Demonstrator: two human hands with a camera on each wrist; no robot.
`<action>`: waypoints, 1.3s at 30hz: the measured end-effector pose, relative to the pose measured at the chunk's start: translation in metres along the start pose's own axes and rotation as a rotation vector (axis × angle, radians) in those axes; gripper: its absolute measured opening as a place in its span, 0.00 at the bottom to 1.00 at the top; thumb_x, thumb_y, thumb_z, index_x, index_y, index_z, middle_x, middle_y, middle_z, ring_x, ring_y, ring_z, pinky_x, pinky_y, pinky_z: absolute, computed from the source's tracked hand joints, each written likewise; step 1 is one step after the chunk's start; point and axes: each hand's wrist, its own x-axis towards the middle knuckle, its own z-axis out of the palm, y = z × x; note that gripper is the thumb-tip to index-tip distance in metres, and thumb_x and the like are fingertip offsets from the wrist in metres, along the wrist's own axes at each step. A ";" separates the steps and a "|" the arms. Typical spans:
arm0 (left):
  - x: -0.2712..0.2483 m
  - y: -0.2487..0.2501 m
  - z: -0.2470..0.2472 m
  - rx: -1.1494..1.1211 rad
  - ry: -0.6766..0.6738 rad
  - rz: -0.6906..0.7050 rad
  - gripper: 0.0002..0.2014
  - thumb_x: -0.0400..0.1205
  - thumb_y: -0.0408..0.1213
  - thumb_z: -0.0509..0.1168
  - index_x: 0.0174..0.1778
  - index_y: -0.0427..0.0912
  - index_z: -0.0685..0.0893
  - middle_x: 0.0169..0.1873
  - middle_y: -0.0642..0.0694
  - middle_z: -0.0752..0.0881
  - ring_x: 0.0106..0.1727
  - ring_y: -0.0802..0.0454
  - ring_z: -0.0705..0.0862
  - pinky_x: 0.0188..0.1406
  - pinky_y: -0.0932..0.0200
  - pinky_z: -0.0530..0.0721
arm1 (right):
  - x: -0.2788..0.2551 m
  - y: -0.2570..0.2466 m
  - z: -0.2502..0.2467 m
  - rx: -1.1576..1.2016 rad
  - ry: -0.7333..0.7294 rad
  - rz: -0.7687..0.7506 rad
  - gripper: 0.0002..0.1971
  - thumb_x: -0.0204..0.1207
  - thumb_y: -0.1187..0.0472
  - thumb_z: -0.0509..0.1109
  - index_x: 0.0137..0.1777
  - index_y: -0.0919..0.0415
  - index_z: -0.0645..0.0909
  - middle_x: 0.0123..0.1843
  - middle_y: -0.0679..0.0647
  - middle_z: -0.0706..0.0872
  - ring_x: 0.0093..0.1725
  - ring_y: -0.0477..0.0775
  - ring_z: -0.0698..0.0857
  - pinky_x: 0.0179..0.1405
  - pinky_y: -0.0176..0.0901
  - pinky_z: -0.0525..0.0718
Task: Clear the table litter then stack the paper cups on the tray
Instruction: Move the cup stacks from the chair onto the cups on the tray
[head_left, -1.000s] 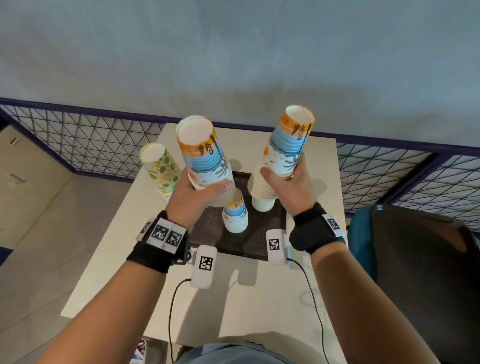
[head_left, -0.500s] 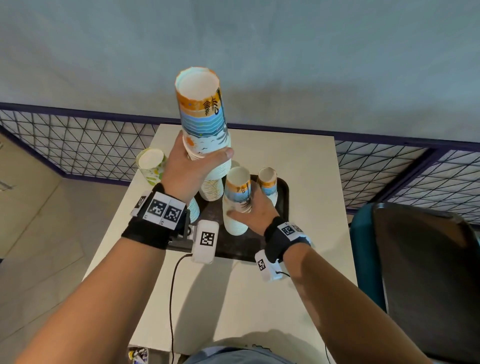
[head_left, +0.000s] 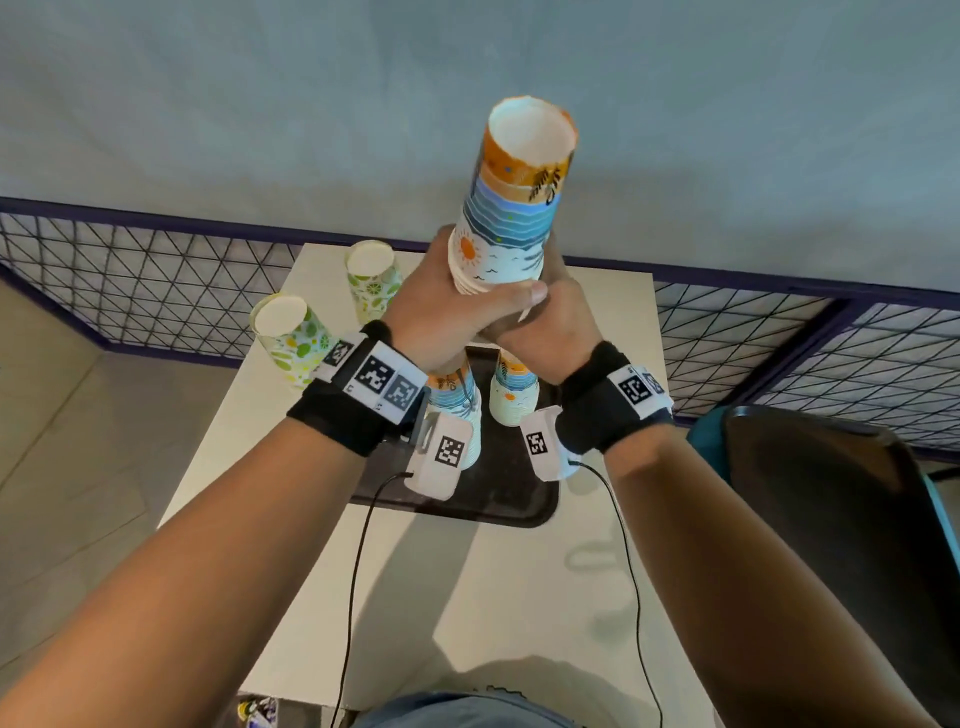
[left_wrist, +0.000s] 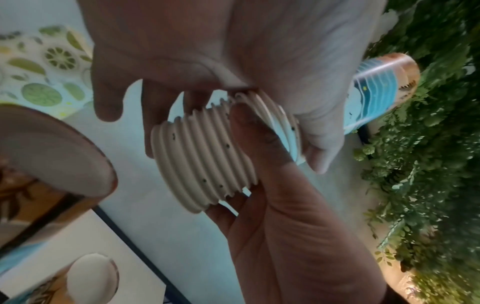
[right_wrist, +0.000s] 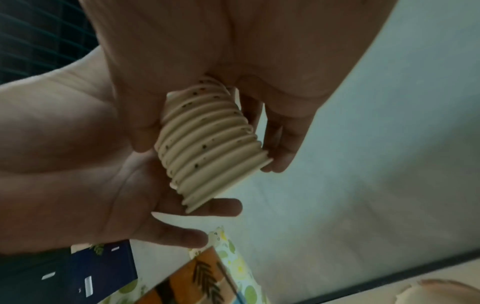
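Note:
A tall stack of upside-down beach-print paper cups (head_left: 511, 208) is held in the air above the black tray (head_left: 498, 493). My left hand (head_left: 457, 306) grips it just above its rims, thumb across the front. My right hand (head_left: 545, 322) holds the rim end just below, thumb and fingers on either side. Both wrist views show the stacked white rims (left_wrist: 207, 156) (right_wrist: 210, 148) between the two hands. Two shorter beach-print stacks (head_left: 452, 410) (head_left: 511, 400) stand on the tray, partly hidden by my wrists.
Two lime-print cup stacks (head_left: 291, 338) (head_left: 371, 280) stand on the white table (head_left: 467, 597), left of the tray. A wire-mesh fence (head_left: 156, 280) runs behind the table. A dark chair (head_left: 831, 519) is at the right.
My right hand let go of the cup on the tray and came up to the raised stack. My left hand carried that stack up and to the right.

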 end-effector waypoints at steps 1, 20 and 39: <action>0.003 -0.001 0.002 0.004 -0.030 -0.021 0.46 0.67 0.59 0.85 0.78 0.46 0.77 0.67 0.53 0.90 0.69 0.58 0.89 0.73 0.47 0.86 | 0.002 0.006 0.000 -0.012 0.001 0.035 0.46 0.61 0.49 0.82 0.78 0.62 0.67 0.64 0.46 0.87 0.64 0.45 0.87 0.64 0.40 0.86; -0.024 -0.074 -0.008 0.766 -0.164 -0.138 0.29 0.81 0.49 0.76 0.76 0.49 0.74 0.63 0.45 0.85 0.59 0.47 0.83 0.52 0.52 0.79 | -0.029 0.123 0.029 -0.121 0.007 0.533 0.44 0.65 0.53 0.88 0.77 0.53 0.66 0.68 0.51 0.85 0.66 0.56 0.85 0.66 0.48 0.83; -0.041 -0.087 -0.011 0.537 -0.039 -0.103 0.41 0.76 0.44 0.81 0.82 0.57 0.67 0.70 0.50 0.81 0.63 0.55 0.77 0.60 0.57 0.78 | 0.001 0.069 0.003 -0.271 -0.046 0.146 0.53 0.69 0.50 0.84 0.85 0.32 0.52 0.83 0.52 0.70 0.79 0.57 0.74 0.76 0.53 0.76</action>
